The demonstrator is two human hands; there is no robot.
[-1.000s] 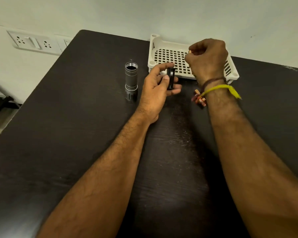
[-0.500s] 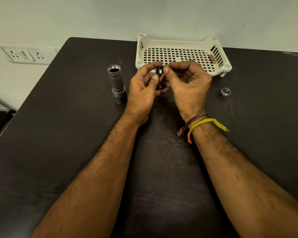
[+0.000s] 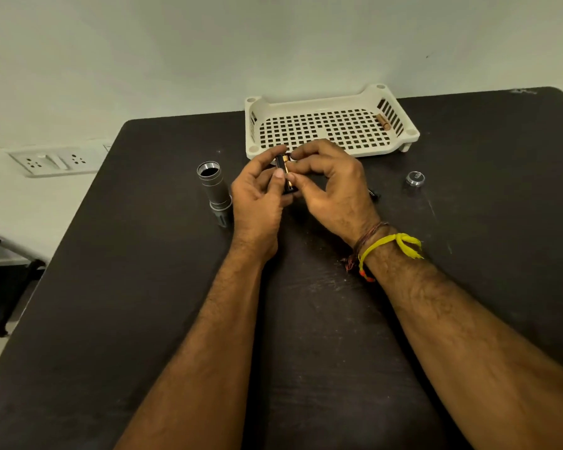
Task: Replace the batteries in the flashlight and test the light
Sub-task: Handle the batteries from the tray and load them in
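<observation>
A grey flashlight body [image 3: 216, 193] stands upright on the dark table [image 3: 143, 287], its open end up, just left of my hands. My left hand [image 3: 257, 199] grips a small black battery holder [image 3: 281, 177]. My right hand [image 3: 332, 186] pinches a copper-and-black battery [image 3: 287, 172] against the holder's side. The silver tail cap [image 3: 415, 179] lies to the right. Another dark battery [image 3: 373, 193] peeks out from behind my right hand on the table. One copper battery [image 3: 383, 121] lies in the white basket [image 3: 325, 150].
The white perforated basket sits at the table's far edge against the wall. A wall socket panel [image 3: 57, 160] is at the left, beyond the table's edge. A dark chair or stand [image 3: 4, 280] stands on the floor at the left.
My right hand came back from the basket with a battery and met my left hand at the holder. The view shifted, so the tail cap now shows at the right.
</observation>
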